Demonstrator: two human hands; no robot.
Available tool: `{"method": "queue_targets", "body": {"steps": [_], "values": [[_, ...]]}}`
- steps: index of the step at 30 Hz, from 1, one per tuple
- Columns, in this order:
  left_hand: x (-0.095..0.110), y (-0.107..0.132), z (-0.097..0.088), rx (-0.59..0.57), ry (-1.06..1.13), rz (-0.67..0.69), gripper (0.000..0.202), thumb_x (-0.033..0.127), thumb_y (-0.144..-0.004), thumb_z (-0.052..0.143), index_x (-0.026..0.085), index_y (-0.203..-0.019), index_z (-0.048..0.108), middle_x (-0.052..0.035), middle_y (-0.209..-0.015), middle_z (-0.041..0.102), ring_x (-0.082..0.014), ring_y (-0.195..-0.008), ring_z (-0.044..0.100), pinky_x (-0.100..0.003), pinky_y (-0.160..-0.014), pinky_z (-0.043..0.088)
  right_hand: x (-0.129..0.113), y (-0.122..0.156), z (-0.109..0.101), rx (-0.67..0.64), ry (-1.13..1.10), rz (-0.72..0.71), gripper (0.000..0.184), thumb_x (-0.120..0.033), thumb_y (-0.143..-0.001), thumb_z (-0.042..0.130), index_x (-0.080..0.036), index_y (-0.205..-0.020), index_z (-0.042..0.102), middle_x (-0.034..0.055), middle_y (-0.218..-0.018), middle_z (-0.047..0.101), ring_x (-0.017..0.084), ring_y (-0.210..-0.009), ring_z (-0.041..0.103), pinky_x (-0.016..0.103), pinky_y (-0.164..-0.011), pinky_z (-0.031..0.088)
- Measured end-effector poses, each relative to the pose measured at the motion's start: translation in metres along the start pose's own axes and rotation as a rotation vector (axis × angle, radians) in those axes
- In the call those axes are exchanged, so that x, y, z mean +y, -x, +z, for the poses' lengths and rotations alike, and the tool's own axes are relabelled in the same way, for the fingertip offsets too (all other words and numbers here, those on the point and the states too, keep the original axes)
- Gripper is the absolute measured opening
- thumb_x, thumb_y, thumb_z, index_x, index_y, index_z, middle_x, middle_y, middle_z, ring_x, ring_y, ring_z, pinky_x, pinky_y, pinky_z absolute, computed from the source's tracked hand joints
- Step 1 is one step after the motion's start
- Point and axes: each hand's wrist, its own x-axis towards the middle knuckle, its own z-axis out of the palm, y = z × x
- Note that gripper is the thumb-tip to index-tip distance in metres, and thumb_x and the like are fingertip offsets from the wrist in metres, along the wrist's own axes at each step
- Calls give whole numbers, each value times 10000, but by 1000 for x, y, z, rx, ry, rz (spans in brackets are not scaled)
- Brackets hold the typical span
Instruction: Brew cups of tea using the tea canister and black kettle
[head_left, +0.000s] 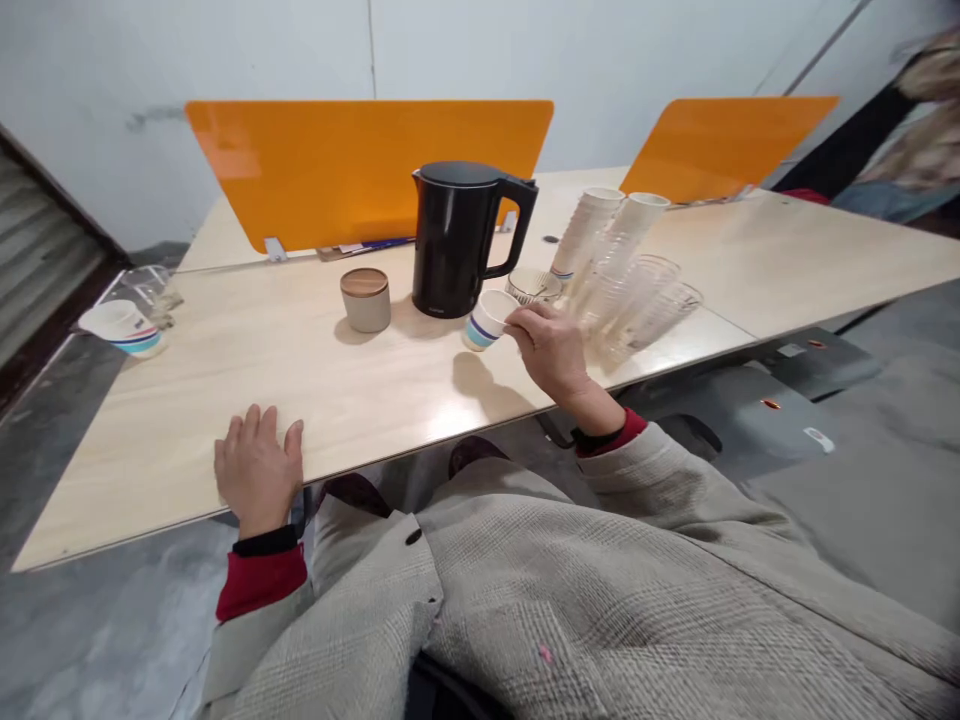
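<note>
My right hand (551,350) pinches the rim of a white paper cup (489,318) with blue and teal bands, tilted slightly in front of the kettle. My left hand (259,465) rests flat on the table near its front edge, fingers stretched out, holding nothing. A black electric kettle (454,240) stands upright behind the paper cup, its handle to the right. Just behind my right hand is a ribbed glass bowl (534,286). To its right, stacks of paper cups (589,230) and clear plastic cups (649,300) stand close together.
A beige canister with a wooden lid (366,300) stands left of the kettle. Another paper cup (126,328) is at the table's left edge, near a clear cup (146,283). Orange dividers (315,170) cross the table (375,400). A person's arm (847,140) shows at far right.
</note>
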Motion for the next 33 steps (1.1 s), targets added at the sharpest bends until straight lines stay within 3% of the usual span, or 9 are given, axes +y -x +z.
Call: {"method": "queue_targets", "body": {"steps": [6, 10, 14, 19, 28, 33], "values": [[-2, 1, 2, 0, 26, -37, 621, 504, -1053, 399, 124, -1473, 653, -196, -1652, 550, -413, -1574, 445, -622, -1317, 313, -78, -38, 34, -213, -232, -209, 191, -221, -1044, 587, -226, -964, 760, 93, -1129, 753, 239, -1061, 702, 339, -880, 515], [-4, 3, 4, 29, 38, -25, 617, 507, -1051, 412, 121, -1459, 668, -194, -1639, 565, -422, -1565, 458, -629, -1313, 321, -107, -51, 52, -337, -261, -277, 189, -184, -1034, 588, -201, -954, 758, 101, -1130, 749, 234, -1047, 689, 330, -849, 485], [-6, 4, 7, 46, 51, -7, 614, 506, -1049, 426, 108, -1443, 677, -209, -1628, 573, -440, -1555, 469, -655, -1303, 328, -112, -48, 63, -404, -231, -326, 214, -158, -1028, 578, -177, -926, 765, 118, -1097, 753, 239, -1005, 674, 336, -822, 464], [-8, 6, 10, 85, 89, -4, 559, 522, -1046, 456, 181, -1424, 688, -174, -1614, 599, -411, -1562, 475, -650, -1306, 335, -111, -44, 71, -418, -163, -345, 238, -161, -1038, 554, -169, -949, 775, 141, -1158, 756, 253, -1042, 669, 344, -828, 466], [-8, 6, 8, 72, 56, 6, 591, 509, -1048, 436, 134, -1429, 689, -202, -1607, 597, -436, -1551, 485, -658, -1296, 348, -113, -50, 68, -433, -48, -384, 331, -107, -1039, 481, -202, -974, 791, 97, -1182, 781, 255, -1097, 668, 347, -838, 485], [-7, 7, 9, 70, 42, 8, 605, 505, -1047, 421, 120, -1431, 687, -209, -1604, 597, -438, -1548, 487, -655, -1291, 352, -110, -48, 54, -393, -52, -351, 318, -131, -1000, 589, -240, -1226, 785, 96, -1380, 732, 282, -1212, 677, 374, -902, 551]]}}
